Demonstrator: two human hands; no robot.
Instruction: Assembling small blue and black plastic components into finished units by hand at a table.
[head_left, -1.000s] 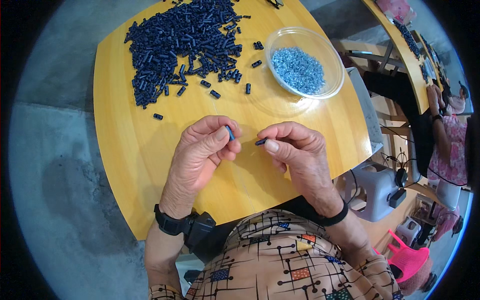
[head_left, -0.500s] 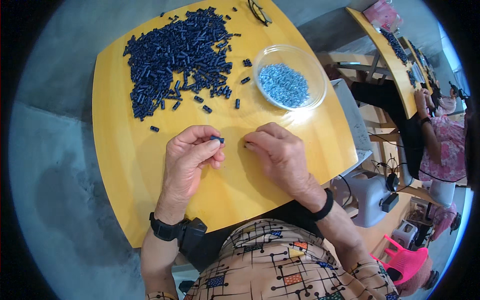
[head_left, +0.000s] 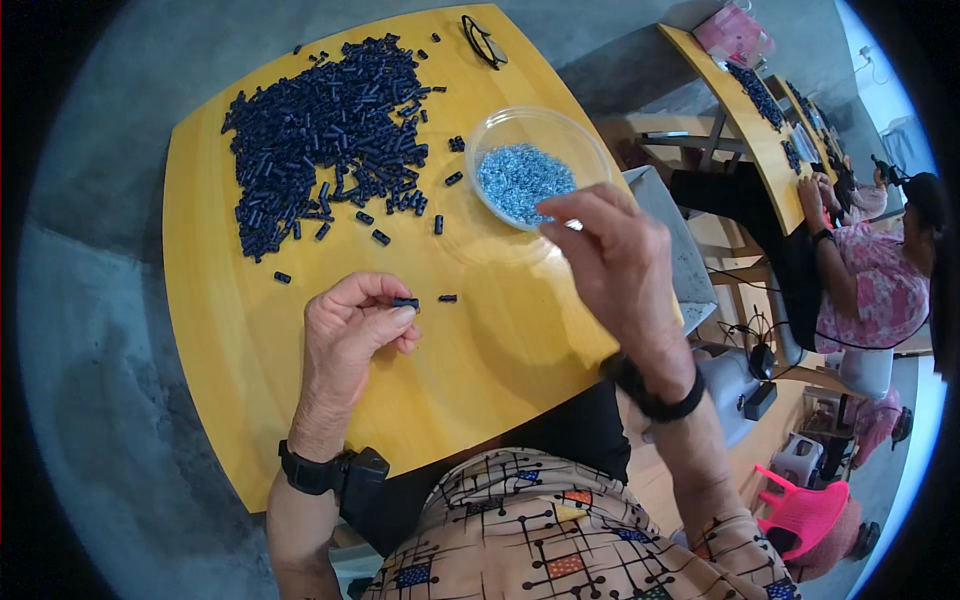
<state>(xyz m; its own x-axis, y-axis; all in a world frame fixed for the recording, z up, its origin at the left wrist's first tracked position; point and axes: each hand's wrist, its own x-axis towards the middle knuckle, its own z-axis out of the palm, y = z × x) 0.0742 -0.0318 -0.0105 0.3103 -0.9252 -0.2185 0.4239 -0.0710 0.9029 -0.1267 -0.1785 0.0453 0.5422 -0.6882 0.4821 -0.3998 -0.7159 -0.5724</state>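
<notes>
Dark tube [head_left: 406,302] in left hand [head_left: 345,328], between thumb and fingertips

Place: a small assembly workshop is suggested; several work tables are set out in one room;
Yellow table [head_left: 490,370]: small dark pieces [head_left: 320,130] are heaped here in bulk; small bluish parts [head_left: 522,178] are kept in a clear bowl [head_left: 593,165];
Second table [head_left: 716,85]: similar dark pieces are spread there; a co-worker [head_left: 870,280] is seated beside it;
Seating: a grey stool [head_left: 728,400] and a pink chair [head_left: 812,515] are used, both simple;
Surroundings: plain grey surfaces [head_left: 110,350] are left undecorated
</notes>
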